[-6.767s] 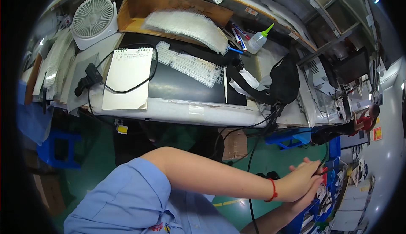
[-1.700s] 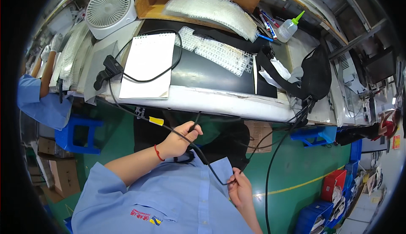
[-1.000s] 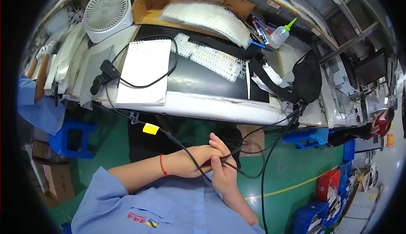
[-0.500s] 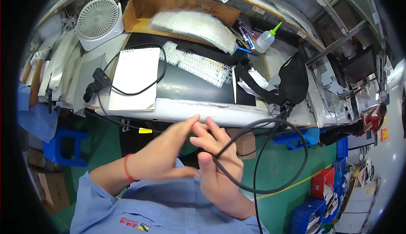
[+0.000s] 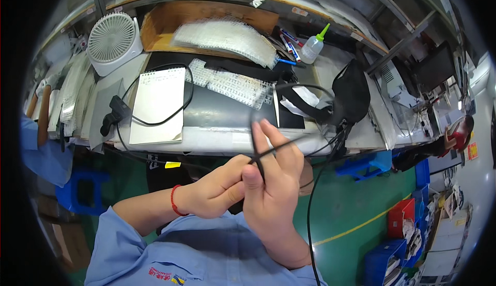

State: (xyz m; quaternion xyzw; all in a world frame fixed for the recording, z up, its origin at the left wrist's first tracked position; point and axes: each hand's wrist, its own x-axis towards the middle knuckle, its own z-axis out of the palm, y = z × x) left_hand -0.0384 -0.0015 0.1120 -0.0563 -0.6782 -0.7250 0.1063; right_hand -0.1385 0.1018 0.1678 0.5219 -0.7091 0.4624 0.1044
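In front of my body I have a thin black cable (image 5: 282, 145) between my two hands. My left hand (image 5: 216, 189), with a red cord at the wrist, is closed, and its fingertips meet the cable beside my right palm. My right hand (image 5: 274, 185) faces me with its thumb pressing the cable against the fingers; two fingers point up. Two strands cross at the fingers, blurred by motion. One loop rises over the bench toward a black pouch (image 5: 352, 92), and another length hangs down past my right forearm.
A notepad (image 5: 157, 107) with a black plug and cord lies on the bench (image 5: 232, 135). Nearby are clear sheets of small parts (image 5: 235, 85), a wooden tray (image 5: 155, 30), a white fan (image 5: 111, 40) and a squeeze bottle (image 5: 311, 49). Other people are at far left and right.
My left hand has moved right and closed at the cable beside my right hand. The wide loop at the right has been drawn in and swung up over the bench.
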